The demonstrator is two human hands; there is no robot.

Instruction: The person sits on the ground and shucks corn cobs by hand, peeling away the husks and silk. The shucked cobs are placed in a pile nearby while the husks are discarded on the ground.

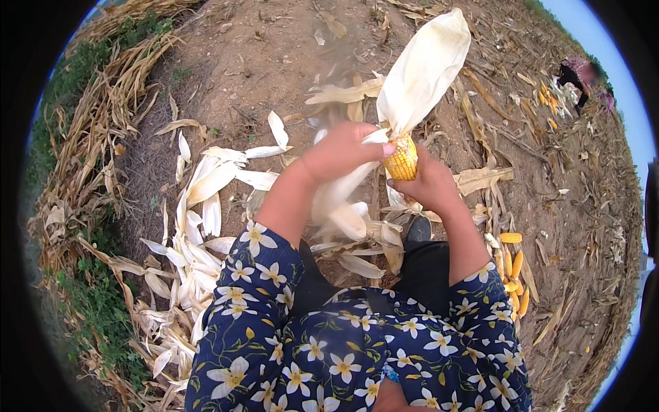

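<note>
A yellow ear of corn is between my two hands, its kernels partly bare. Pale husk leaves still joined to its far end stand up and away from me. My left hand pinches a strip of husk against the ear's left side, with the thumb on the kernels. My right hand grips the near end of the ear from the right. Below my left hand, a loose pale husk looks blurred.
Stripped husks lie heaped at my left. Several husked ears lie on the soil at my right. Dry corn stalks and green weeds line the left side. Far right, another person bends near more ears.
</note>
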